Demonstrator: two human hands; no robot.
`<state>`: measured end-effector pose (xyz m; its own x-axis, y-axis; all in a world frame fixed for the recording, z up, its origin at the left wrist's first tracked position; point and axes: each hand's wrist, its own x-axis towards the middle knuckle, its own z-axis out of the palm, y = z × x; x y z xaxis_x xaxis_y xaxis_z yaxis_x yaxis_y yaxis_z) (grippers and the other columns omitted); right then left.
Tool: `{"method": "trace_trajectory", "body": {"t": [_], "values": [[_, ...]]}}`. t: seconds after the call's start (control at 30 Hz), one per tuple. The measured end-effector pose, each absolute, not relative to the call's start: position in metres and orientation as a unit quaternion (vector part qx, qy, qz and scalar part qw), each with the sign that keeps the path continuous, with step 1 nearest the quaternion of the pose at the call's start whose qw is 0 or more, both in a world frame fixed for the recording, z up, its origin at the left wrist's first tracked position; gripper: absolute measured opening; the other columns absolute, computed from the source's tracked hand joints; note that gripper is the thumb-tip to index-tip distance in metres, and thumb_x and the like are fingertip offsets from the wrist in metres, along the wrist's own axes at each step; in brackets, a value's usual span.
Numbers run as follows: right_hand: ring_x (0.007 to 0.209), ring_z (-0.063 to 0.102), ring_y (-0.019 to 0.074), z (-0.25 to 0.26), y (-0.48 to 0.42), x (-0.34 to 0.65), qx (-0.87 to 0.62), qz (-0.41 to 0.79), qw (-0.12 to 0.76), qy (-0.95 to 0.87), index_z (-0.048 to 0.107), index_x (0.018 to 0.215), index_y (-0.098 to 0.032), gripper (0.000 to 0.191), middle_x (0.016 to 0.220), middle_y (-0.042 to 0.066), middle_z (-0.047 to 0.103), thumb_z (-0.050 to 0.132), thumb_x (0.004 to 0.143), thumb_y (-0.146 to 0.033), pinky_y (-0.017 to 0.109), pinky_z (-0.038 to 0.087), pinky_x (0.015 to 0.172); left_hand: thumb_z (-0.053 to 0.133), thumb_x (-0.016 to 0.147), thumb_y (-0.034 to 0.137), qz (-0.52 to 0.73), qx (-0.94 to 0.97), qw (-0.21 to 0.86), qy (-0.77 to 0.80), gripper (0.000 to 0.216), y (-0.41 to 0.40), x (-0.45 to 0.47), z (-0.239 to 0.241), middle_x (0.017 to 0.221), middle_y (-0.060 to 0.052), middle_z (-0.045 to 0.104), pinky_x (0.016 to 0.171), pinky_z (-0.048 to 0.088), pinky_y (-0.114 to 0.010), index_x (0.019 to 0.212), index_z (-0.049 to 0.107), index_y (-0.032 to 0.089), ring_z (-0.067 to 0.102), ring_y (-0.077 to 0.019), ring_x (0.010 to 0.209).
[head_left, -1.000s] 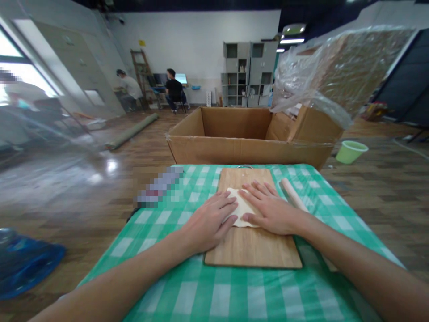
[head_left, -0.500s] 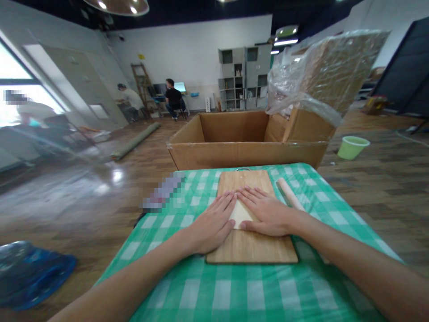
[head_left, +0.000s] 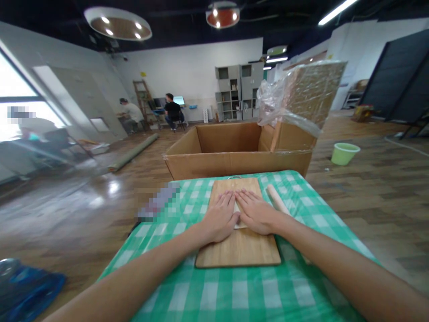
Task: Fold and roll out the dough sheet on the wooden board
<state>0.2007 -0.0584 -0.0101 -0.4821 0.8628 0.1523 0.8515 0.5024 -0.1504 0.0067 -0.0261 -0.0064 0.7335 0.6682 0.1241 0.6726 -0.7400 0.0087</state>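
Note:
A wooden cutting board lies on a table with a green and white checked cloth. On the board is a pale piece of dough, almost wholly covered by my hands. My left hand lies flat on its left side, fingers stretched forward. Flat on its right side rests my right hand, fingers together and stretched out. Both hands nearly touch at the middle. A wooden rolling pin lies just right of the board.
A large open cardboard box stands right behind the table, with a plastic-wrapped bundle on its right corner. A green bucket sits on the floor at right. Two people sit at a far desk. Blue plastic lies at lower left.
My hands have drawn together over the dough, so less of it shows. The view has tilted upward, bringing the ceiling lights into sight.

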Motion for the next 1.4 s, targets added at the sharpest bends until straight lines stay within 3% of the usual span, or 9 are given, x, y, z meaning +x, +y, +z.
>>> {"method": "trace_trajectory", "body": {"t": [0.33, 0.47, 0.57, 0.67, 0.77, 0.93, 1.13, 1.27, 1.4], "values": [[0.159, 0.019, 0.0353, -0.005, -0.072, 0.203, -0.457, 0.084, 0.142, -0.874, 0.028, 0.164, -0.003, 0.094, 0.17, 0.024, 0.024, 0.037, 0.1, -0.072, 0.052, 0.015, 0.129, 0.031, 0.106, 0.054, -0.093, -0.908, 0.001, -0.408, 0.072, -0.034, -0.007, -0.012, 0.166, -0.026, 0.033, 0.128, 0.024, -0.052, 0.157, 0.036, 0.004, 0.026, -0.0333, 0.158], [0.15, 0.042, 0.0301, 0.006, -0.056, 0.23, -0.49, 0.135, 0.226, -0.831, 0.051, 0.153, -0.014, 0.069, 0.161, 0.018, 0.046, 0.028, 0.108, -0.06, 0.047, 0.034, 0.121, 0.031, 0.107, 0.05, -0.129, -0.898, -0.07, -0.416, 0.066, -0.029, -0.025, -0.015, 0.169, -0.02, 0.03, 0.129, 0.023, -0.052, 0.158, 0.037, 0.009, 0.024, -0.0301, 0.159], [0.123, 0.065, 0.0295, 0.02, -0.04, 0.27, -0.6, 0.058, 0.279, -0.748, 0.068, 0.129, -0.016, 0.054, 0.133, 0.017, 0.07, 0.039, 0.106, -0.054, 0.04, 0.049, 0.102, 0.032, 0.107, 0.042, -0.191, -0.885, -0.14, -0.401, 0.055, -0.019, -0.035, -0.019, 0.165, -0.013, 0.041, 0.129, 0.027, -0.049, 0.154, 0.044, 0.016, 0.034, -0.026, 0.156], [0.091, 0.073, 0.0289, 0.03, -0.033, 0.309, -0.718, 0.048, 0.135, -0.681, 0.074, 0.098, -0.014, 0.054, 0.098, 0.016, 0.078, 0.053, 0.096, -0.064, 0.035, 0.052, 0.077, 0.041, 0.104, 0.035, -0.268, -0.863, -0.183, -0.387, 0.044, -0.008, -0.04, -0.021, 0.149, -0.011, 0.06, 0.124, 0.037, -0.046, 0.142, 0.055, 0.018, 0.052, -0.0251, 0.142], [0.077, 0.072, 0.0295, 0.028, -0.037, 0.328, -0.733, 0.109, -0.006, -0.672, 0.072, 0.077, -0.016, 0.064, 0.085, 0.017, 0.076, 0.062, 0.082, -0.079, 0.034, 0.049, 0.062, 0.047, 0.097, 0.026, -0.315, -0.845, -0.192, -0.388, 0.036, 0.0, -0.041, -0.021, 0.133, -0.011, 0.069, 0.116, 0.045, -0.047, 0.129, 0.062, 0.018, 0.062, -0.0261, 0.128], [0.054, 0.064, 0.0212, 0.024, -0.046, 0.323, -0.704, 0.22, -0.038, -0.674, 0.063, 0.061, -0.018, 0.043, 0.063, 0.01, 0.07, 0.072, 0.084, -0.054, 0.03, 0.044, 0.052, 0.054, 0.09, 0.02, -0.34, -0.836, -0.191, -0.385, 0.031, 0.002, -0.04, -0.021, 0.122, -0.01, 0.071, 0.108, 0.05, -0.046, 0.119, 0.066, 0.018, 0.066, -0.0266, 0.119], [0.068, 0.069, 0.02, 0.051, -0.053, 0.296, -0.709, 0.16, 0.106, -0.679, 0.063, 0.098, -0.016, 0.04, 0.084, 0.011, 0.075, 0.035, 0.109, -0.042, 0.028, 0.046, 0.059, 0.047, 0.099, 0.028, -0.443, -0.765, -0.194, -0.425, 0.023, 0.008, -0.042, -0.017, 0.119, -0.009, 0.068, 0.108, 0.049, -0.047, 0.113, 0.063, 0.02, 0.064, -0.0259, 0.118], [0.093, 0.069, 0.0246, 0.054, -0.061, 0.231, -0.569, 0.064, 0.143, -0.808, 0.065, 0.113, -0.021, 0.035, 0.107, 0.011, 0.074, 0.046, 0.106, -0.05, 0.031, 0.047, 0.074, 0.04, 0.104, 0.031, -0.5, -0.758, -0.139, -0.394, 0.028, 0.0, -0.05, -0.004, 0.128, -0.01, 0.063, 0.111, 0.048, -0.045, 0.125, 0.056, 0.022, 0.058, -0.0247, 0.126], [0.102, 0.066, 0.0282, 0.039, -0.06, 0.185, -0.528, 0.019, 0.105, -0.843, 0.067, 0.115, -0.021, 0.036, 0.112, 0.013, 0.07, 0.047, 0.106, -0.048, 0.037, 0.049, 0.084, 0.035, 0.106, 0.034, -0.421, -0.828, -0.067, -0.363, 0.04, -0.015, -0.053, 0.006, 0.147, -0.014, 0.054, 0.122, 0.038, -0.046, 0.141, 0.049, 0.02, 0.048, -0.0252, 0.142]]}}
